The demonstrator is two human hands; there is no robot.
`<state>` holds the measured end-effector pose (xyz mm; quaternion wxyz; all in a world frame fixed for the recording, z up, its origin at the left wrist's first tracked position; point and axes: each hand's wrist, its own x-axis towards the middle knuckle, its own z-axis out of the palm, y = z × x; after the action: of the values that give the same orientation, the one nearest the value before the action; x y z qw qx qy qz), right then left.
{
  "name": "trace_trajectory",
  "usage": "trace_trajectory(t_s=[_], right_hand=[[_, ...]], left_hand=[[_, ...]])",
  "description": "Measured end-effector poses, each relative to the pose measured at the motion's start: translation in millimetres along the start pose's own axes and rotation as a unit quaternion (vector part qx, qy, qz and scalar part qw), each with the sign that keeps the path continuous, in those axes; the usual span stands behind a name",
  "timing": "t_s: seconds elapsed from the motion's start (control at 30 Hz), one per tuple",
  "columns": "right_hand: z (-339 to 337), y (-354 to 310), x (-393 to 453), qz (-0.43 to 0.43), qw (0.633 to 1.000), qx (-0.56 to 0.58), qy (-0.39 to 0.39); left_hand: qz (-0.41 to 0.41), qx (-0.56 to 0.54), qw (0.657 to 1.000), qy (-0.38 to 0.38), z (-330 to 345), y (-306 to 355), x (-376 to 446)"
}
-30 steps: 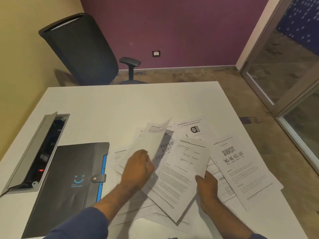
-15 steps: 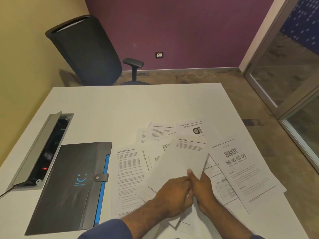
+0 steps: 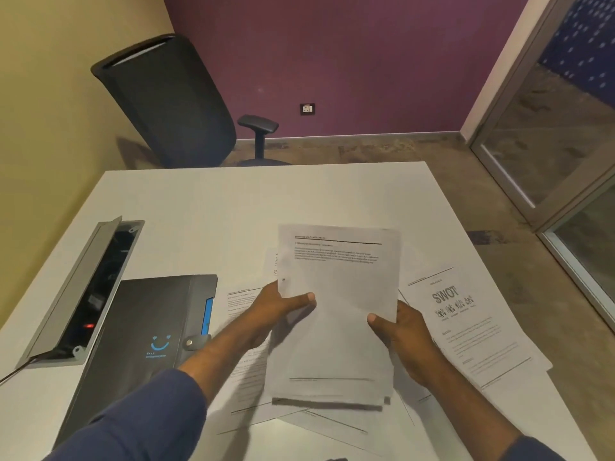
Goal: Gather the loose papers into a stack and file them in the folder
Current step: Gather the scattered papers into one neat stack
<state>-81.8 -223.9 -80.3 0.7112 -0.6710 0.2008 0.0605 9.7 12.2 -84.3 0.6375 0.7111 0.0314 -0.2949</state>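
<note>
squaring up a partial stack [image 3: 336, 311] on edge
left hand [image 3: 276, 311] and right hand [image 3: 396, 327] each clamp a side, likely to align sheets; the swot page [image 3: 466, 327] lies loose, folder [image 3: 139, 331] closed.

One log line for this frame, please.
gathering | both hands hold paper stack upright | SWOT sheet loose | folder closed

Purple wall [image 3: 332, 54], yellow wall [image 3: 50, 94], black office chair [image 3: 173, 101], white table [image 3: 233, 211], mottled brown floor [image 3: 382, 149], glass door [image 3: 549, 128].
</note>
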Motion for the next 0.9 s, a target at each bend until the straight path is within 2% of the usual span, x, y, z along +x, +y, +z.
trace_trajectory(t_s=[0.13,0.27,0.37,0.47,0.57,0.7,0.8,0.9], right_hand=[[4,-10,1,-0.048,0.995,-0.055,0.067],[7,-11,-2,-0.082,0.99,-0.019,0.109],[10,-2,-4,-0.082,0.988,0.005,0.13],[12,16,-6,-0.047,0.991,-0.036,0.123],[11,33,-6,-0.03,0.99,-0.084,0.112],[7,34,2,-0.037,0.987,-0.105,0.114],[6,25,10,-0.04,0.989,-0.089,0.113],[0,24,17,-0.009,0.988,-0.054,0.145]], left_hand=[[0.062,0.043,0.995,0.061,12,8,0],[0.136,0.07,0.986,0.063,12,23,0],[0.158,0.07,0.984,0.048,13,18,-2],[0.119,0.073,0.99,0.034,9,-17,-1],[0.099,0.114,0.987,0.054,2,-51,0],[0.115,0.176,0.97,0.119,-7,-70,6],[0.026,0.203,0.956,0.208,-19,-90,14],[-0.048,0.251,0.937,0.239,-26,-107,16]])
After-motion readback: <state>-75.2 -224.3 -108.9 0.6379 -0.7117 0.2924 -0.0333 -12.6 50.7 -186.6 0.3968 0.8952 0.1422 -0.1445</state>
